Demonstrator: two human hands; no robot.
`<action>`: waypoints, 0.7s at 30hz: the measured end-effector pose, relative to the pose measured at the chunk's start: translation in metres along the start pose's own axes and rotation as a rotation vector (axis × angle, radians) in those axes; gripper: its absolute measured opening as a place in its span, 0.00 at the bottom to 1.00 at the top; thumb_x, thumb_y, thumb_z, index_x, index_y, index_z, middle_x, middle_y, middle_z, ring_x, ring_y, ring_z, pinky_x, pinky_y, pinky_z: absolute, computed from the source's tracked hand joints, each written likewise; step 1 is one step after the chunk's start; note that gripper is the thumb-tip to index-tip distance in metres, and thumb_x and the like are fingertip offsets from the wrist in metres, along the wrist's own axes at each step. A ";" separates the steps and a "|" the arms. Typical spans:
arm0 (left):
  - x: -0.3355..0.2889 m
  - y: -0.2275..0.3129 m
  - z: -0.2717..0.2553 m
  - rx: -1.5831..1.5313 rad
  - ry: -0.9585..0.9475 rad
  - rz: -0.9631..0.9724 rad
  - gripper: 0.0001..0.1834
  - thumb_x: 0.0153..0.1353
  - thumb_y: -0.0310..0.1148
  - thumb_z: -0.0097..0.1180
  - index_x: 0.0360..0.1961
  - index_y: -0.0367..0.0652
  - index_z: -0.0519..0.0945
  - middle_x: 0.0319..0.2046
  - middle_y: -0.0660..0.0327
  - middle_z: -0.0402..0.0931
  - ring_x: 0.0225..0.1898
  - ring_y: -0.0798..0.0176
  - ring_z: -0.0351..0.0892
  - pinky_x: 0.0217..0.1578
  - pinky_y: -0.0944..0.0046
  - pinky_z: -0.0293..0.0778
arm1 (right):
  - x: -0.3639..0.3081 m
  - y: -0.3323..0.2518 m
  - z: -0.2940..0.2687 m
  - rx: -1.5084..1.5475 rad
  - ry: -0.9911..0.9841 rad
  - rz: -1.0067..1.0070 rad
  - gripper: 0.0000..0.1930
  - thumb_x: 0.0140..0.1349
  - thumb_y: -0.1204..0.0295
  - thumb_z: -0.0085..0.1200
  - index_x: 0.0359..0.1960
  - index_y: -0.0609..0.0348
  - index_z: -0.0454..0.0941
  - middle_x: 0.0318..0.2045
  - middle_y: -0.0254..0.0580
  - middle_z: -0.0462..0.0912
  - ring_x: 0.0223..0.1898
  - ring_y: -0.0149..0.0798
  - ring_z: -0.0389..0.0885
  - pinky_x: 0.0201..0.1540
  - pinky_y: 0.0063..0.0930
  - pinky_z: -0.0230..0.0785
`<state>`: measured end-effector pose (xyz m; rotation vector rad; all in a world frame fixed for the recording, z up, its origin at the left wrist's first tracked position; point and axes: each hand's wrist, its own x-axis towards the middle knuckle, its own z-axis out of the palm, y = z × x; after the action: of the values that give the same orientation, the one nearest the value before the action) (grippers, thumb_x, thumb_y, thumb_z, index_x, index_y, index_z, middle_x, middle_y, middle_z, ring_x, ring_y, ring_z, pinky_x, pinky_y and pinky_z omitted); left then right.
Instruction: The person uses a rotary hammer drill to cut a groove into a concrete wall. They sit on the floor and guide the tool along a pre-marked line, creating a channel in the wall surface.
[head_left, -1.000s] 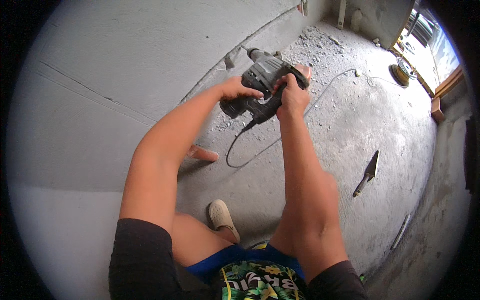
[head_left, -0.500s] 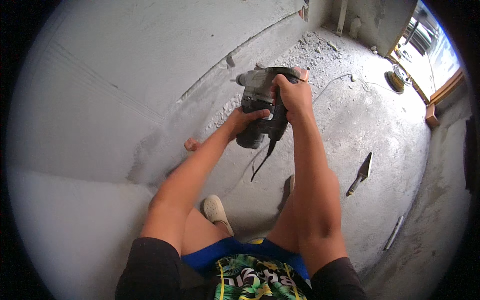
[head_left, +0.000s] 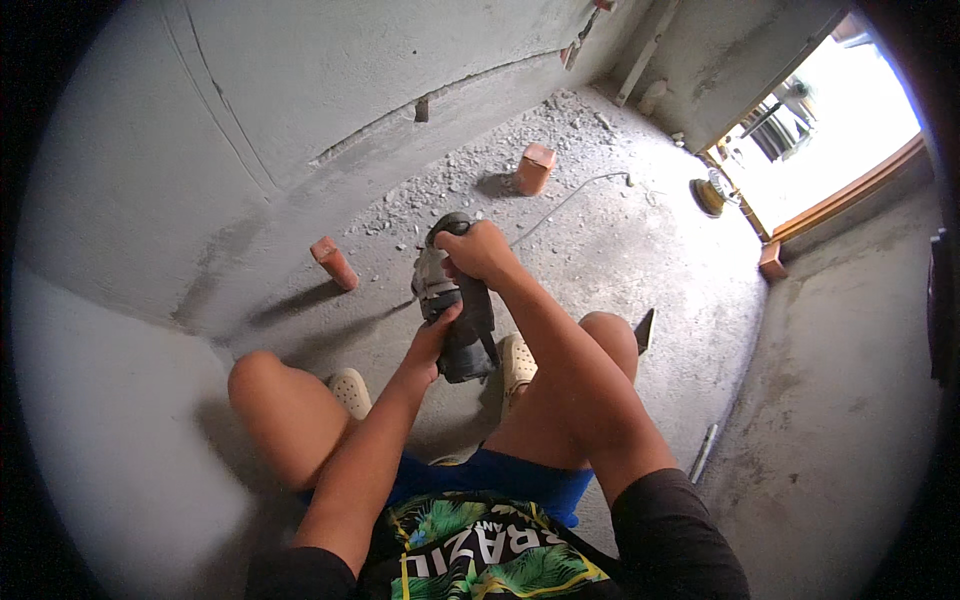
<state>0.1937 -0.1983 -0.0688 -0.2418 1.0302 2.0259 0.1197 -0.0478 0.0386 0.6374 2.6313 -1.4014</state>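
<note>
Black power drill [head_left: 478, 322] | left hand [head_left: 430, 345], right hand [head_left: 482, 252]: fingers wrapped around it | patterned shirt [head_left: 490, 550]: large white lettering

Black is being paired with dull grey on the power tool [head_left: 465, 347]. Dusty orange-red is being shown by one block [head_left: 535, 171] and by another block [head_left: 334, 264]. Grey is being shared by the rubble [head_left: 440, 185], the floor [head_left: 590, 285] and the wall [head_left: 320, 90], the last being marked by darker blotches. Plain blue is being displayed by the shorts [head_left: 535, 482], and plain black by the sleeve [head_left: 675, 530]. On the shirt [head_left: 470, 550], a black ground is being covered by green leaves, yellow lines and white lettering. Cream, dotted with small dark holes, is being shown by the shoe [head_left: 350, 392]; brown by the door frame [head_left: 850, 188].
</note>
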 end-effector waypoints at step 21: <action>-0.134 -0.054 -0.275 -0.262 -0.074 0.092 0.49 0.46 0.60 0.75 0.59 0.34 0.72 0.47 0.59 0.81 0.45 0.62 0.83 0.51 0.60 0.77 | -0.117 -0.079 0.325 -0.349 -0.165 0.122 0.22 0.60 0.58 0.58 0.19 0.67 0.81 0.18 0.46 0.83 0.19 0.40 0.84 0.26 0.37 0.78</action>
<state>0.2688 -0.4638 -0.2111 -0.2574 0.7410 2.2364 0.1577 -0.3878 -0.0551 0.5964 2.5654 -0.8886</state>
